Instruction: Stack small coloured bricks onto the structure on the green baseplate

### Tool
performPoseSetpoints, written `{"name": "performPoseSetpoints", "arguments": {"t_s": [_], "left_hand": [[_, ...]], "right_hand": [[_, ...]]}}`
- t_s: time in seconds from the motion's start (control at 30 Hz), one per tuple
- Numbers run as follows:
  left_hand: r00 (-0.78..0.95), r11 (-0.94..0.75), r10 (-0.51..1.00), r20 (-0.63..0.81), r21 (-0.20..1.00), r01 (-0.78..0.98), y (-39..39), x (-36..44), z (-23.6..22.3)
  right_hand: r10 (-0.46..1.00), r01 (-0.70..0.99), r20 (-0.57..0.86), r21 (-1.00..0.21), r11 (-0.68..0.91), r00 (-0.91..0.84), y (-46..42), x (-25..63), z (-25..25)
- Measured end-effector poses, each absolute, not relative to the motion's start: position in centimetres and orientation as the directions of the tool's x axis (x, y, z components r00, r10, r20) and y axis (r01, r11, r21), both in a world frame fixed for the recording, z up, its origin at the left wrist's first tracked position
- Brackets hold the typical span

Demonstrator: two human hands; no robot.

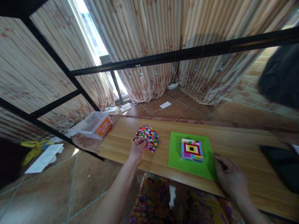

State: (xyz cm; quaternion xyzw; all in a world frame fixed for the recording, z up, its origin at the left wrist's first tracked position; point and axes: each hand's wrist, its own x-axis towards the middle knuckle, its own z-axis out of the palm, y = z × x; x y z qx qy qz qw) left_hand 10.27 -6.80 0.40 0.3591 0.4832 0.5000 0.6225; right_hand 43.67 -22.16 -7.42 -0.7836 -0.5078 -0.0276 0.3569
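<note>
My left hand (140,147) reaches over the near side of a loose pile of small coloured toy bricks (148,133). Its fingertips are pinched together, and whatever lies between them is too small to name. Right of the pile, a green studded baseplate (175,158) lies flat on the wooden table. On it stands a low square block built of bricks (192,149), its top patterned in nested squares with a black centre, then yellow, white and red. By the baseplate's right edge rests my right hand (230,174), fingers curled inward; what they hold, if anything, is hidden.
A clear plastic bin (93,129) with an orange label stands beyond the table's (119,137) left end. At the right lies a dark flat object (280,165). A black metal frame bar (163,57) crosses beyond the table, before striped curtains (149,28).
</note>
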Motion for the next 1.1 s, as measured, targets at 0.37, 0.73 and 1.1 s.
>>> {"name": "performPoseSetpoints", "arguments": {"t_s": [0.37, 0.73, 1.1], "left_hand": [[-0.111, 0.201, 0.969, -0.219, 0.967, -0.157, -5.7, 10.9, -0.3], [0.026, 0.223, 0.975, -0.221, 0.97, -0.094, -9.8, 11.3, 1.5], [0.029, 0.175, 0.984, -0.175, 0.984, -0.018, -10.6, 11.3, 3.0]], "right_hand": [[0.774, 0.81, 0.404, -0.54, -0.228, 0.487, -22.2, 43.7, -7.2], [0.76, 0.784, 0.404, -0.583, -0.213, 0.508, -22.1, 43.0, -5.9], [0.772, 0.74, 0.362, -0.641, -0.202, 0.523, -22.0, 43.1, -5.8]]}}
